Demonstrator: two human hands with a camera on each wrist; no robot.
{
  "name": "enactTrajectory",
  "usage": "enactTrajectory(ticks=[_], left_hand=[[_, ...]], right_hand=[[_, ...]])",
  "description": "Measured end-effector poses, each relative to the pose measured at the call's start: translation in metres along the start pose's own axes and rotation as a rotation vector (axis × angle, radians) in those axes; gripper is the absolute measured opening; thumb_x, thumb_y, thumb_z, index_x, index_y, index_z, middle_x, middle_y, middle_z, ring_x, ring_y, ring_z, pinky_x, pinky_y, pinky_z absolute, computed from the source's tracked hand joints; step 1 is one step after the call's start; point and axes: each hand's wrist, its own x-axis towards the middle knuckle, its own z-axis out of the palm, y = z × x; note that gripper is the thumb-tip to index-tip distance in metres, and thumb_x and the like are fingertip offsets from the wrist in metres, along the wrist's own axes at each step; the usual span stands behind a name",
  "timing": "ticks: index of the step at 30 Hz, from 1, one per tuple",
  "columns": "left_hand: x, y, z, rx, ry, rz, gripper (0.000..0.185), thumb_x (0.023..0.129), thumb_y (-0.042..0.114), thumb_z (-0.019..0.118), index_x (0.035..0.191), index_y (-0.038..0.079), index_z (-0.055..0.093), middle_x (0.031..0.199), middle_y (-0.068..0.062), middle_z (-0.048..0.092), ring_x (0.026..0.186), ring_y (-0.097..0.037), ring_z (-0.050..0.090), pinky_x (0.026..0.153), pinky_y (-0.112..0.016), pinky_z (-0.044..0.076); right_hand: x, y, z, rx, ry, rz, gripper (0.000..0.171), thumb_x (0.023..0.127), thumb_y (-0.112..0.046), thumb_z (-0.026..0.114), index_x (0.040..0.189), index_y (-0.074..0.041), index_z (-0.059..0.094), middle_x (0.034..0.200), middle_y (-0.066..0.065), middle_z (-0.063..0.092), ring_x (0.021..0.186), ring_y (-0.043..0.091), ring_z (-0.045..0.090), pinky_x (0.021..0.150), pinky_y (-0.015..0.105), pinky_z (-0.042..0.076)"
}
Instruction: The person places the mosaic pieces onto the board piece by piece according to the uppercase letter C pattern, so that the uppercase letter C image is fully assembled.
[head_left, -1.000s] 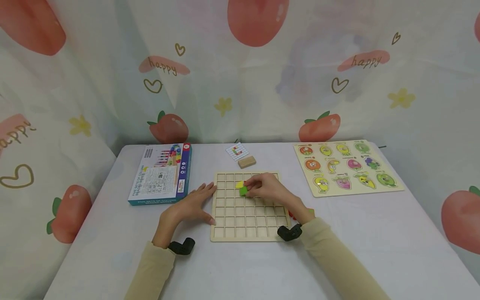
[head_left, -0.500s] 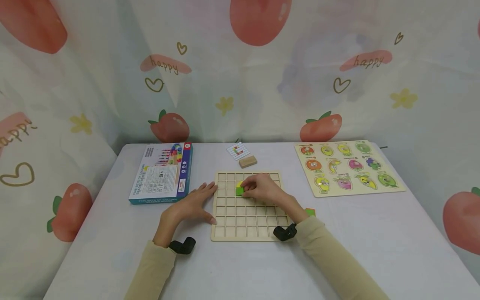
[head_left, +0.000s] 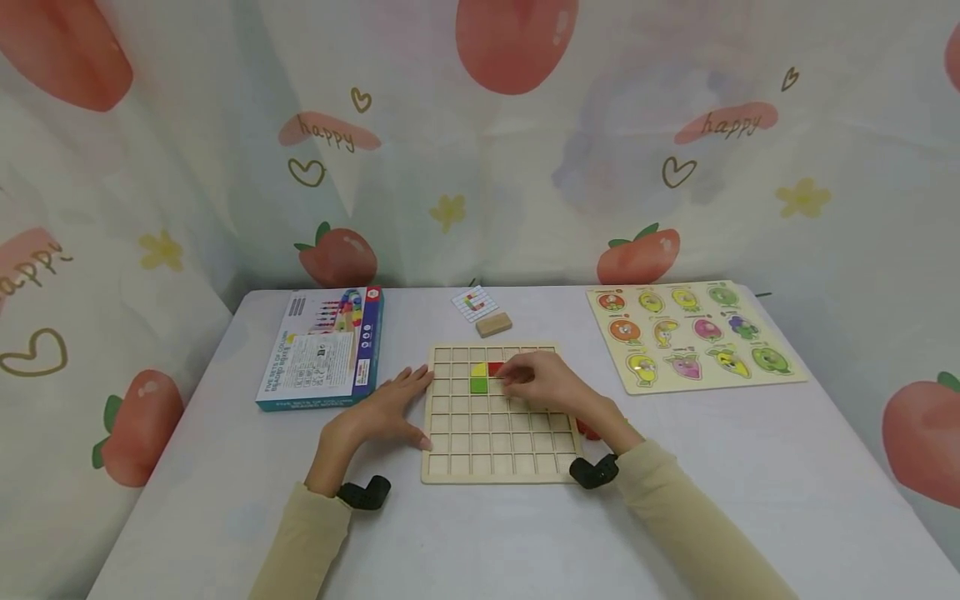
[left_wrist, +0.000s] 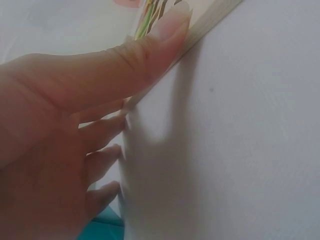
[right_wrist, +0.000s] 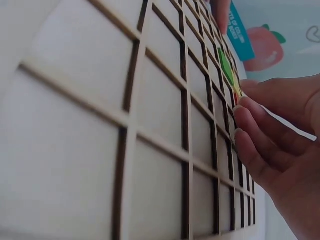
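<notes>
The wooden grid board (head_left: 491, 442) lies flat at the table's centre. Left hand (head_left: 378, 412) rests flat against the board's left edge, fingers straight, holding nothing. Right hand (head_left: 551, 383) hovers over the upper rows, fingers loosely bent beside the red tile (head_left: 496, 368); grip cannot be confirmed. Adjacent cells hold the green tile (head_left: 478, 385) and yellow tile (head_left: 478, 368). Beyond: blue box (head_left: 322, 346), fruit puzzle (head_left: 690, 333)
</notes>
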Motion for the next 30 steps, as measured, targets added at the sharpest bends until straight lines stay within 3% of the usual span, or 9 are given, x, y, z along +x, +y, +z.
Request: enactTrajectory(ticks=[8,13,30], left_hand=[[0.001,-0.002,0.001,0.009,-0.006,0.005,0.105,0.072,0.032,0.085,0.156,0.017,0.023,0.165,-0.001,0.013,0.153,-0.028,0.003,0.123,-0.054,0.008],[0.001,-0.002,0.001,0.007,0.001,0.008,0.105,0.072,0.035,0.085,0.155,0.017,0.024,0.165,0.0,0.014,0.153,-0.028,0.003,0.123,-0.054,0.009],[-0.001,-0.002,0.001,0.005,0.006,0.012,0.106,0.071,0.034,0.086,0.156,0.018,0.023,0.165,0.0,0.013,0.153,-0.028,0.002,0.122,-0.057,0.01]], right_hand=[[-0.022,0.01,-0.012,-0.018,0.025,0.085,0.021,0.087,-0.018,0.073,0.107,-0.014,0.072,0.088,-0.004,0.067,0.081,0.013,0.058,0.076,0.023,0.052],[-0.037,0.014,-0.021,-0.006,0.024,0.09,0.021,0.087,-0.02,0.073,0.107,-0.015,0.072,0.091,-0.005,0.068,0.082,0.013,0.059,0.074,0.023,0.053],[-0.09,0.044,-0.052,-0.128,0.068,0.122,0.017,0.086,-0.018,0.072,0.103,-0.018,0.073,0.093,-0.005,0.07,0.079,0.013,0.058,0.065,0.021,0.052]])
